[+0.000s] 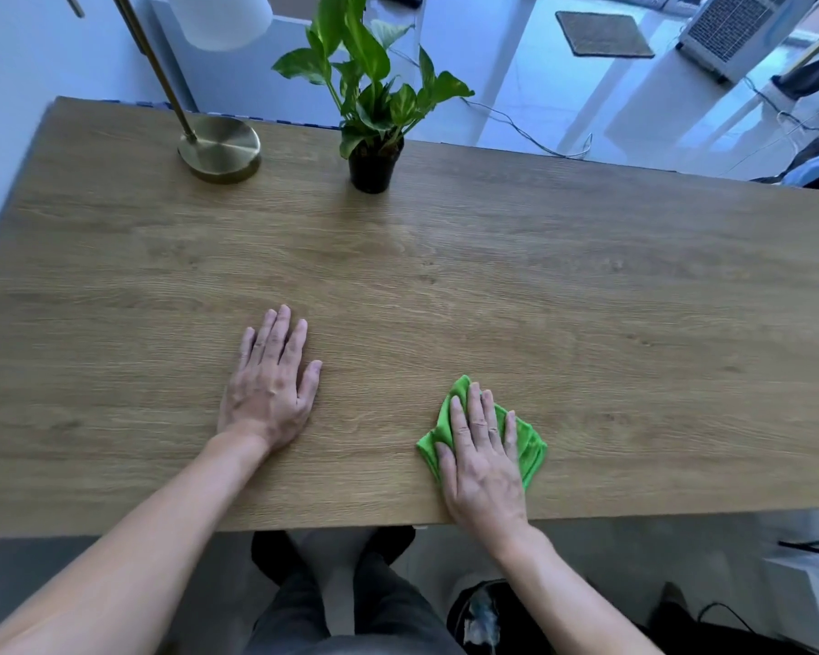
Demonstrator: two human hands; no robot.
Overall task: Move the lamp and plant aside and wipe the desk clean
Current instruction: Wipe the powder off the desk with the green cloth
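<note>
A wooden desk (540, 286) fills the view. Near its far edge stands a lamp (219, 148) with a round brass base, a thin slanted stem and a white shade at the top left. To its right a leafy green plant in a small black pot (372, 170) stands upright. My left hand (270, 385) lies flat on the wood near the front, palm down, fingers apart, holding nothing. My right hand (481, 460) presses flat on a crumpled green cloth (528, 446) close to the desk's front edge, covering most of it.
Beyond the far edge are a pale floor with a trailing cable (530, 134), a dark doormat (604, 34) and a white appliance (738, 26). Under the front edge I see my legs and a dark bin (488, 616).
</note>
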